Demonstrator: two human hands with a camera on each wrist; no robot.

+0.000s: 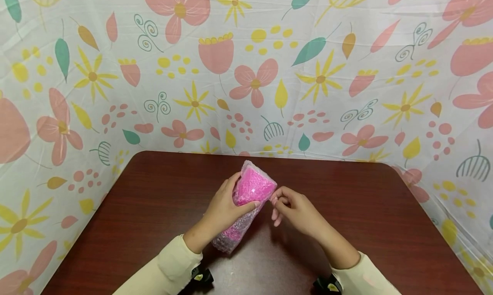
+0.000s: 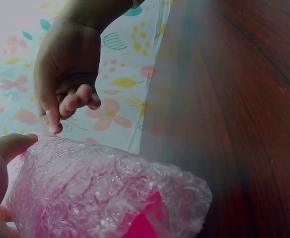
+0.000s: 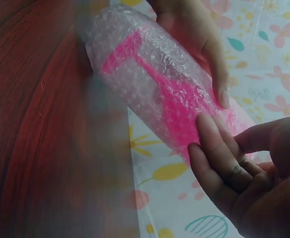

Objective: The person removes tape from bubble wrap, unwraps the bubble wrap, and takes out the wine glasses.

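Note:
A bright pink stemmed goblet (image 3: 177, 106) shows through clear bubble wrap (image 3: 140, 99) wound around it. Its foot and narrow stem are plain in the right wrist view. My left hand (image 1: 221, 207) grips the wrapped bundle from the left, thumb across the front, holding it tilted above the table. At the bundle's upper right edge, my right hand (image 1: 298, 209) has thumb and index finger pinched together on the edge of the wrap; its other fingers curl loosely. What lies exactly between those fingertips is too small to make out.
The dark reddish-brown wooden table (image 1: 154, 226) lies below both hands. A white cloth (image 1: 323, 115) printed with flowers and leaves hangs behind it and along its sides. Dark straps (image 1: 202, 277) sit at both wrists, by the cream sleeves.

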